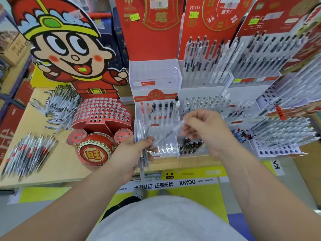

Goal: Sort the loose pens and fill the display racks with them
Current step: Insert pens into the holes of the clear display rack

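Pen point(166, 135) pinched, right hand point(206, 129); bundle point(141, 130) gripped, left hand point(132, 153).

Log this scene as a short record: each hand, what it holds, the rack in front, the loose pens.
left hand: grips a bundle of pens, roughly upright
right hand: pinches one clear pen by its upper end; the pen slants down toward the left hand
front rack: a row of pens stands in its middle tier; holed tray under the hands
loose pens: near pile and far pile, both on the table at the left
cartoon stand: no pens in its holes
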Available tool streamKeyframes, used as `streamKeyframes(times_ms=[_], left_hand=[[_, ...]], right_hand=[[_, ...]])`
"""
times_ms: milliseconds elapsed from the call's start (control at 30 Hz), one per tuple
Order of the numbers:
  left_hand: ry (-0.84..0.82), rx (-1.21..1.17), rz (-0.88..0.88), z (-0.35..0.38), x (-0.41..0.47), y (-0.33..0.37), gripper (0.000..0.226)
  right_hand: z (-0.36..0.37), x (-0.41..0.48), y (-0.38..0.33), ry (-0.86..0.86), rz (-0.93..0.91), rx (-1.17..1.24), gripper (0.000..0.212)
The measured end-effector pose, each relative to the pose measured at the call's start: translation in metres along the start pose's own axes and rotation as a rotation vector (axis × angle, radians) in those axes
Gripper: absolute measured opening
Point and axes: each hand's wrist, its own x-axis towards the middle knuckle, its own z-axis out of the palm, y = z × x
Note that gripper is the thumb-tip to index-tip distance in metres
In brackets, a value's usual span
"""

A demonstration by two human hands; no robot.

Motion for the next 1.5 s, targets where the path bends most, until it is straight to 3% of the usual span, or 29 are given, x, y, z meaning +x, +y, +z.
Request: streamKeyframes(times_ms=[100,200,400,600,1033,1267,1500], left_hand=[[0.091,-0.057,0.020,-0.010,0.005,-0.004,0.018],[0.119,-0.105,0.033,-0.020,0.006,-0.005,0.016],[0.095,-0.212,0.050,-0.030,0.005,-0.005,0.012],[0.034,-0.242,0.057,-0.037,0.009,-0.006,0.010],[0.010,-0.277,-0.002,-0.036,0.018,-0.006,0.013],[-0.009,-0.264,0.006,-0.035,0.017,-0.003,0.013],[-0.050,-0.213,0.013,-0.034,0.014,-0.003,0.015]], right_hand=[[-0.011,0.004,0.004,0.117,-0.052,-0.120,0.009],[-0.012,0.012,0.016,0.163,-0.109,-0.391,0.007],[0.009,0.030,0.027,0.106,-0.141,-0.791,0.006],[0.012,0.039,0.032,0.134,-0.133,-0.868,0.009],[0.025,0.060,0.062,0.005,-0.117,-1.125,0.012],[0.035,0.072,0.063,-0.152,-0.302,-1.483,0.025],[0.038,0.073,0.067,-0.165,-0.310,-1.569,0.028]])
